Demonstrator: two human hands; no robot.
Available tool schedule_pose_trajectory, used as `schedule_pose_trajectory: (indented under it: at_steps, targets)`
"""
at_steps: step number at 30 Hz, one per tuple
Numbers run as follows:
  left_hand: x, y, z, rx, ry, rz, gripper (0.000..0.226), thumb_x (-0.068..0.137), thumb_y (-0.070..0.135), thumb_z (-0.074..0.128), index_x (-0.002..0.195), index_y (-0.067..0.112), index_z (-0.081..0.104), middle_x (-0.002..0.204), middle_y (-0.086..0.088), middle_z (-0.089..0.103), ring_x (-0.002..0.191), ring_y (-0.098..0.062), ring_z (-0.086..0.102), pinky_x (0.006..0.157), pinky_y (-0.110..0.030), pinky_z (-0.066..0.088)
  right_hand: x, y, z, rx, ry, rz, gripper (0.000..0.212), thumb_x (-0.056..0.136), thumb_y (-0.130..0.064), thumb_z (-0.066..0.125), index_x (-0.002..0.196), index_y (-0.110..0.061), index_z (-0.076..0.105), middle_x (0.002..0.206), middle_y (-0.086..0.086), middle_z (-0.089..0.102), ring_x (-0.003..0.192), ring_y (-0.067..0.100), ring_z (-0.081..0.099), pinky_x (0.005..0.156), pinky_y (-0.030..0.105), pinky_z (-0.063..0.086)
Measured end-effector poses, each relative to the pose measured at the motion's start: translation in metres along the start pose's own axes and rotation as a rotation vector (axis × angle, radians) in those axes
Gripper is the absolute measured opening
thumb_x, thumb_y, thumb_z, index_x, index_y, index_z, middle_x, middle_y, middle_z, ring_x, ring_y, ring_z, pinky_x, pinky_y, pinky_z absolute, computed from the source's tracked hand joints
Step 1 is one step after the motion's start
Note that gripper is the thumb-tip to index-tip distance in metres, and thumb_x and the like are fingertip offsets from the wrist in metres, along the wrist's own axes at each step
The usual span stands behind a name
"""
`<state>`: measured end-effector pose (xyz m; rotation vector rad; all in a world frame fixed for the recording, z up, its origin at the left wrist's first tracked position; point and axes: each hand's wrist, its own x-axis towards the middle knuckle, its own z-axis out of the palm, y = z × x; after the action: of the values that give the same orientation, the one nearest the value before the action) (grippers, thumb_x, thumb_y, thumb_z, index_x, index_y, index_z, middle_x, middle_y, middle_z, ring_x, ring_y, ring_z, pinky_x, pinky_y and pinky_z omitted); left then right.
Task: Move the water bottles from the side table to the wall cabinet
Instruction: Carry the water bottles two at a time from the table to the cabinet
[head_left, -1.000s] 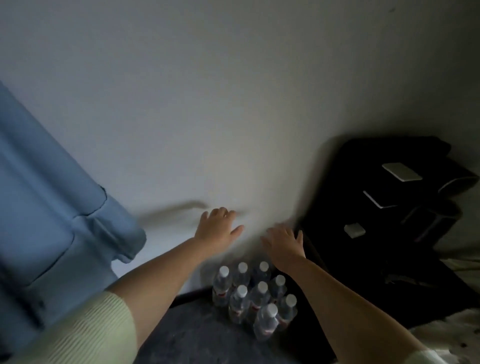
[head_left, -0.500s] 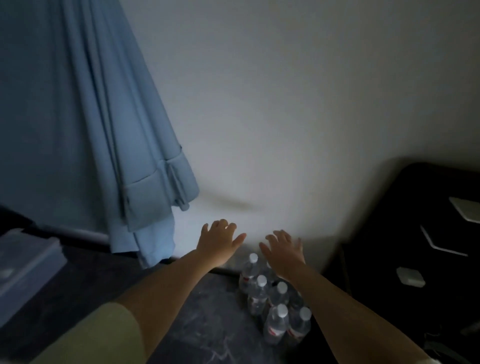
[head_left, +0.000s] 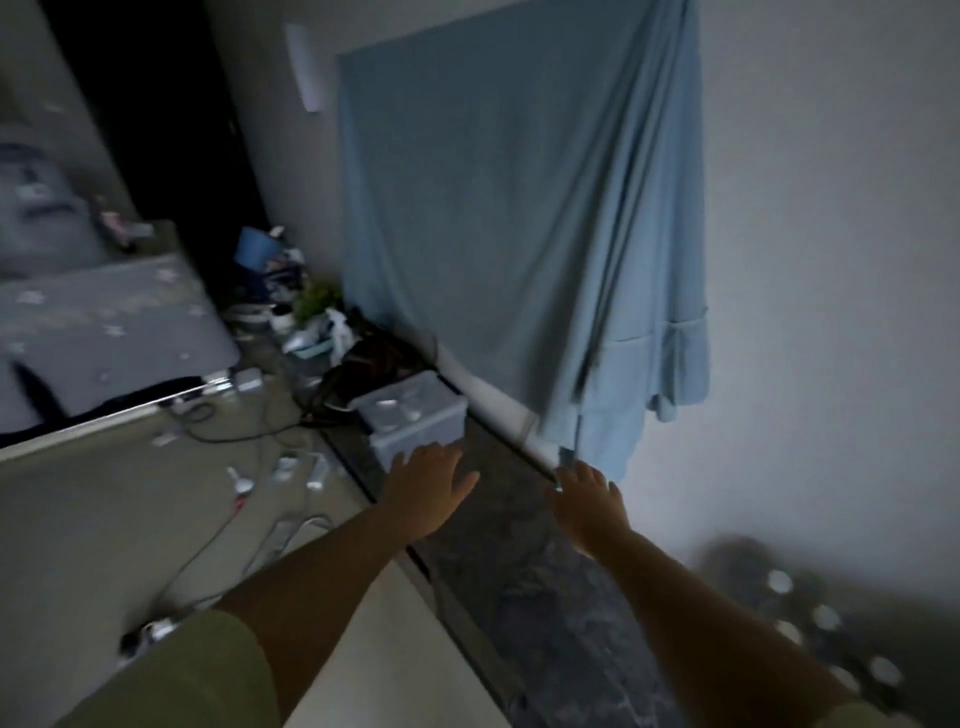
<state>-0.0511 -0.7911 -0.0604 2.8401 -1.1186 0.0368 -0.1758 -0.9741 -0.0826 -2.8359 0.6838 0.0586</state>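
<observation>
1. Step in hand (judged): no bottle has been lifted yet. Both hands are empty and the view faces away from the bottle cluster, so the transfer appears to stand at its opening, before any grasp.

2. Task objects: the water bottles stand grouped at the lower right of the view, strongly blurred; only their pale caps read clearly. They rest on a dark marbled surface that runs along the wall. Whether this is the side table cannot be told, and no wall cabinet can be identified.

3. Left hand: extended forward, palm down, fingers straight and slightly spread, holding nothing. It hovers near the front of a lidded plastic bin; contact with the bin cannot be confirmed.

4. Right hand: likewise extended, palm down, fingers relaxed and apart, empty. It lies just below the hem of a blue cloth hanging on the wall, well apart from the bottles.

5. Next move (judged): the hands would need to come back to the right and down toward the cluster, each closing round a bottle body below the cap.

6. Surroundings: cables and small clutter lie on the pale floor at left.
</observation>
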Motion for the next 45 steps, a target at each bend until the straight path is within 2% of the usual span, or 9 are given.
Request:
schedule_pose_trajectory:
  at_steps: [3, 7, 11, 13, 15, 18, 23, 32, 45]
  targets:
    - [-0.072, -0.064, -0.017, -0.004, 0.071, -0.157, 0.078, 0.083, 0.067, 0.016, 0.127, 0.015, 0.055, 0.125, -0.009, 0.060, 0.118, -0.029, 0.055, 0.100, -0.043, 0.040, -0.014, -0.077, 0.020, -0.045, -0.052, -0.163, 0.041, 0.101, -0.038, 0.030, 0.136, -0.022, 0.046, 0.144, 0.010, 0.039, 0.133, 0.030, 0.036, 0.109, 0.047, 0.033]
    - [-0.167, -0.138, -0.020, 0.042, 0.039, -0.348, 0.068, 0.090, 0.059, 0.022, 0.093, 0.013, 0.071, 0.082, -0.010, 0.068, 0.071, -0.031, 0.069, 0.065, -0.048, 0.056, -0.038, -0.168, 0.043, -0.013, -0.033, -0.308, 0.047, 0.101, -0.045, 0.029, 0.136, -0.018, 0.045, 0.137, 0.010, 0.047, 0.127, 0.029, 0.045, 0.102, 0.041, 0.039]
    - [-0.280, -0.184, -0.043, 0.112, -0.034, -0.613, 0.064, 0.093, 0.061, 0.021, 0.134, 0.020, 0.048, 0.133, -0.008, 0.052, 0.122, -0.027, 0.050, 0.104, -0.042, 0.035, -0.074, -0.279, 0.074, -0.011, -0.053, -0.569, 0.070, 0.086, -0.055, 0.018, 0.108, -0.008, 0.066, 0.115, 0.018, 0.062, 0.106, 0.036, 0.062, 0.086, 0.045, 0.051]
    - [-0.317, -0.201, -0.052, 0.119, -0.013, -0.705, 0.054, 0.098, 0.055, 0.029, 0.140, 0.022, 0.039, 0.142, -0.005, 0.043, 0.131, -0.024, 0.041, 0.109, -0.039, 0.028, -0.096, -0.323, 0.081, 0.022, -0.038, -0.650, 0.054, 0.091, -0.047, 0.034, 0.104, -0.008, 0.068, 0.117, 0.017, 0.064, 0.104, 0.036, 0.065, 0.082, 0.047, 0.053]
    - [-0.362, -0.215, -0.064, 0.106, -0.013, -0.812, 0.053, 0.098, 0.054, 0.029, 0.141, 0.022, 0.039, 0.143, -0.005, 0.043, 0.132, -0.024, 0.040, 0.110, -0.039, 0.028, -0.135, -0.371, 0.077, 0.028, -0.042, -0.808, 0.043, 0.098, -0.040, 0.041, 0.127, -0.012, 0.057, 0.143, 0.011, 0.047, 0.128, 0.030, 0.049, 0.101, 0.042, 0.041]
    - [-0.409, -0.229, -0.077, 0.110, 0.022, -0.916, 0.055, 0.098, 0.055, 0.029, 0.141, 0.022, 0.039, 0.143, -0.006, 0.043, 0.133, -0.024, 0.039, 0.110, -0.038, 0.028, -0.165, -0.422, 0.080, 0.014, -0.054, -0.956, 0.044, 0.100, -0.041, 0.038, 0.136, -0.017, 0.048, 0.153, 0.005, 0.034, 0.139, 0.023, 0.035, 0.109, 0.037, 0.033]
    - [-0.454, -0.240, -0.087, 0.057, 0.069, -1.084, 0.054, 0.098, 0.053, 0.030, 0.142, 0.022, 0.038, 0.145, -0.005, 0.041, 0.135, -0.025, 0.036, 0.110, -0.039, 0.025, -0.192, -0.484, 0.088, -0.025, -0.067, -1.173, 0.047, 0.100, -0.045, 0.035, 0.138, -0.018, 0.045, 0.153, 0.005, 0.032, 0.139, 0.022, 0.033, 0.111, 0.038, 0.029]
    - [-0.467, -0.265, -0.079, 0.017, 0.080, -1.313, 0.054, 0.098, 0.055, 0.030, 0.142, 0.024, 0.038, 0.143, -0.004, 0.042, 0.135, -0.025, 0.034, 0.110, -0.039, 0.026, -0.169, -0.534, 0.094, -0.085, -0.050, -1.330, 0.046, 0.100, -0.045, 0.035, 0.134, -0.017, 0.048, 0.144, 0.006, 0.042, 0.131, 0.024, 0.041, 0.103, 0.036, 0.035]
    - [-0.476, -0.345, -0.068, -0.011, 0.076, -1.393, 0.053, 0.098, 0.053, 0.032, 0.140, 0.023, 0.038, 0.142, -0.003, 0.043, 0.135, -0.024, 0.035, 0.112, -0.042, 0.024, -0.158, -0.639, 0.129, -0.156, -0.161, -1.441, 0.049, 0.101, -0.046, 0.031, 0.138, -0.016, 0.045, 0.144, 0.009, 0.040, 0.132, 0.027, 0.039, 0.106, 0.043, 0.035]
